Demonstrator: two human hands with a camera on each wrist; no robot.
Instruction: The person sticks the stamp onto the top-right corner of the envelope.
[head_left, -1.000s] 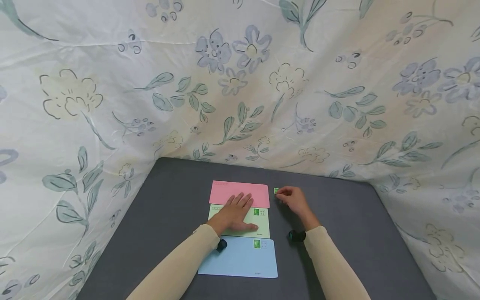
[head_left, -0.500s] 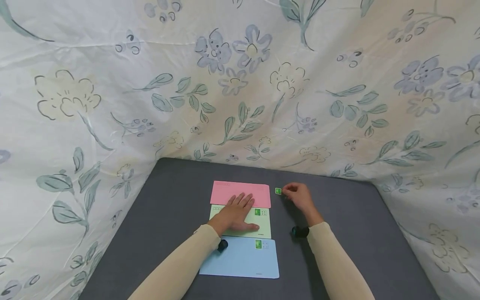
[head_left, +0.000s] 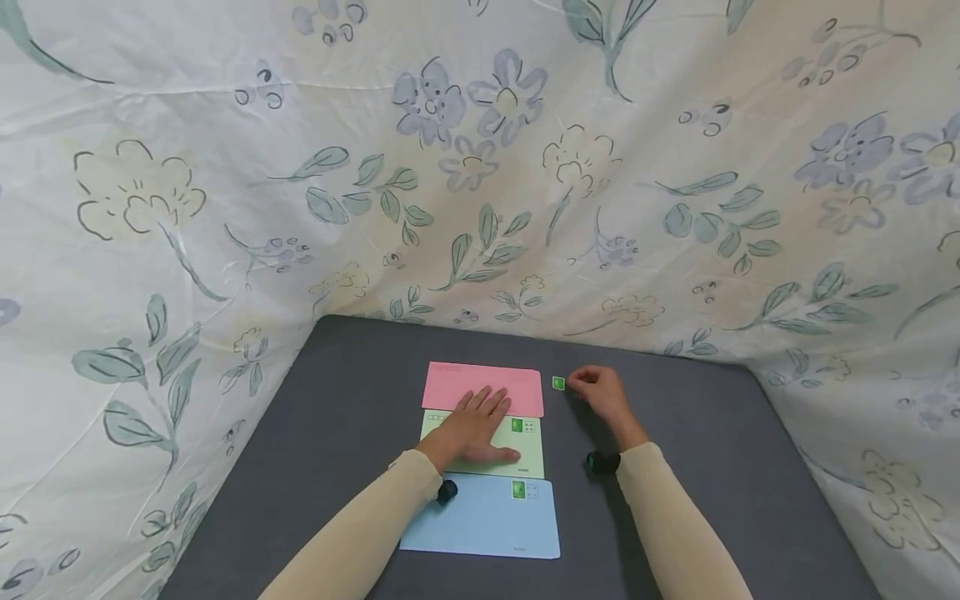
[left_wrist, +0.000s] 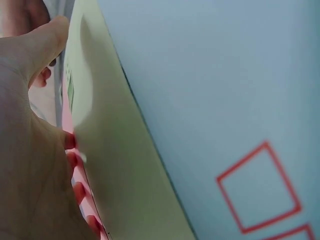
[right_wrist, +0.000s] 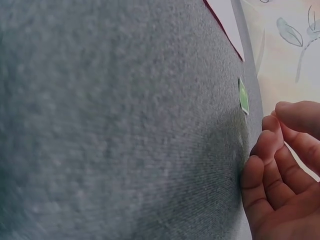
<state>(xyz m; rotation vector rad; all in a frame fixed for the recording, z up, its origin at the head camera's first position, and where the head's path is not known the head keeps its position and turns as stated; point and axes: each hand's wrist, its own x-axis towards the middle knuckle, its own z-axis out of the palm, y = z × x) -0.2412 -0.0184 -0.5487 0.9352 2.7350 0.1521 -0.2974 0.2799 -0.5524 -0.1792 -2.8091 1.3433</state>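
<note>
My left hand [head_left: 478, 429] lies flat with spread fingers across the green envelope [head_left: 528, 458], its fingertips reaching onto the pink envelope [head_left: 517, 387]. In the left wrist view, the thumb [left_wrist: 47, 42] extends over the green paper. Just right of the pink envelope, a small green stamp [head_left: 558, 383] with a white border lies on the dark tabletop. Beside it is my right hand [head_left: 600, 393], fingers curled and thumb against the index finger. The right wrist view shows the stamp [right_wrist: 243, 97] apart from those fingertips [right_wrist: 270, 142]; nothing is visible between them.
Below the green envelope lies a blue envelope [head_left: 480, 525], with a green stamp [head_left: 518, 490] at its upper right. A similar stamp [head_left: 517, 425] is on the green envelope. Floral cloth [head_left: 480, 167] surrounds the dark table [head_left: 352, 400].
My right hand has drawn back slightly right from the stamp, which its fingers partly covered before and which now shows whole. My left hand stays in place on the envelopes.
</note>
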